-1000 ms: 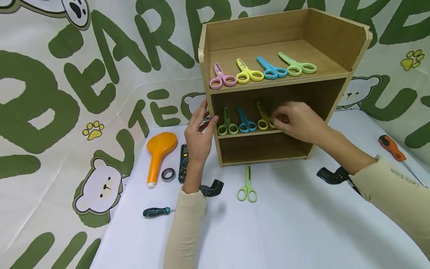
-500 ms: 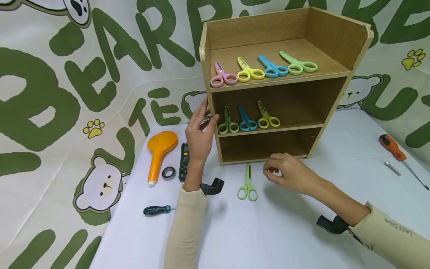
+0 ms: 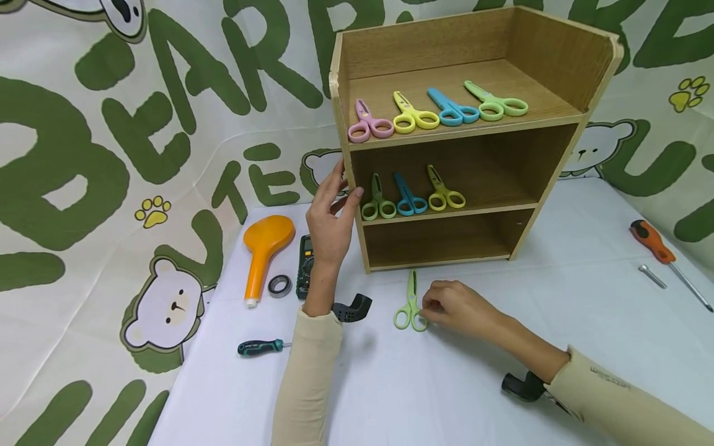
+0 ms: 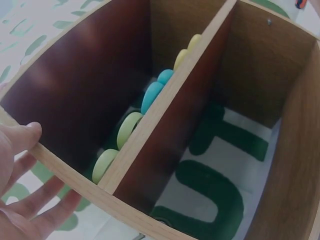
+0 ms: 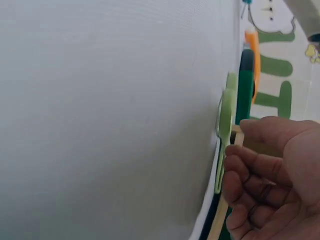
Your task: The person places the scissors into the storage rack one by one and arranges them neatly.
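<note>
A person's right hand (image 3: 454,306) rests on the white table (image 3: 502,334) with its curled fingertips at the handle loops of a light-green pair of scissors (image 3: 411,303), which lies flat just in front of the wooden shelf unit (image 3: 463,130), blades pointing toward 12 o'clock; whether the fingers already pinch the loops cannot be told. At about 10 o'clock from the scissors, the left hand (image 3: 329,220) stands with straight fingers pressed against the unit's left side panel, seemingly to steady it. The top shelf carries a row of pink (image 3: 365,122), yellow (image 3: 413,114), blue (image 3: 450,109) and green scissors (image 3: 496,103), handles forward; the middle shelf holds green (image 3: 377,201), blue (image 3: 407,198) and yellow (image 3: 443,191) pairs in mirrored order, with room at the right end. To the left of the unit lie an orange handled object (image 3: 263,251), a ring (image 3: 279,285), a dark meter (image 3: 304,266) and a green-handled screwdriver (image 3: 262,348); an orange-handled one (image 3: 655,248) lies at 3 o'clock. The backdrop (image 3: 111,155) shows large green letters, "BEAR" and "UTE" legible; the sleeve print is too small to read.
</note>
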`<act>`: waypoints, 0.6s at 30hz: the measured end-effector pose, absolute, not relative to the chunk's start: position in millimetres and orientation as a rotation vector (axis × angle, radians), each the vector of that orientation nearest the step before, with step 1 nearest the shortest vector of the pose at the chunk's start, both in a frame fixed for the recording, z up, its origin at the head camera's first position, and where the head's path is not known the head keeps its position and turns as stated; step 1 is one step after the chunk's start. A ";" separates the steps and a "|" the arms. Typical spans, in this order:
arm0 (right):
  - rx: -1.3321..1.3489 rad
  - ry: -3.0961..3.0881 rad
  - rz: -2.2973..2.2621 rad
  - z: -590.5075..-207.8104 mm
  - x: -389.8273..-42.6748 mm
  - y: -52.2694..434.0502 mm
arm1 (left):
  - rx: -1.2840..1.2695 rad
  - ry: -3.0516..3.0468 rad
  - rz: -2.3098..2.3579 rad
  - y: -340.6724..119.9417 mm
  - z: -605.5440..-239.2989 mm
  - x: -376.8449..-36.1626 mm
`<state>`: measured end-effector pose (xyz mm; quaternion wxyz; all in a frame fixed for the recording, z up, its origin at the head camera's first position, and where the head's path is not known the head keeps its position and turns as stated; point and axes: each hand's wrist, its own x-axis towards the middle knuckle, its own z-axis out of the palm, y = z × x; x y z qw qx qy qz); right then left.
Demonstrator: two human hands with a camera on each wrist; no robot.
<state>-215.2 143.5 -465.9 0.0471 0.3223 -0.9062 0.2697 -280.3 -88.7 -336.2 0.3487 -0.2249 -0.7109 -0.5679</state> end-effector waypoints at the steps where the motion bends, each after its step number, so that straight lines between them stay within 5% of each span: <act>1: 0.964 -2.790 0.823 -466.5 -215.6 141.6 | -0.583 -1.844 -1.471 -88.6 -336.4 -280.5; 18: 0.807 -2.915 1.008 -452.3 -202.0 161.3 | -0.587 -1.839 -1.468 -89.1 -337.9 -282.5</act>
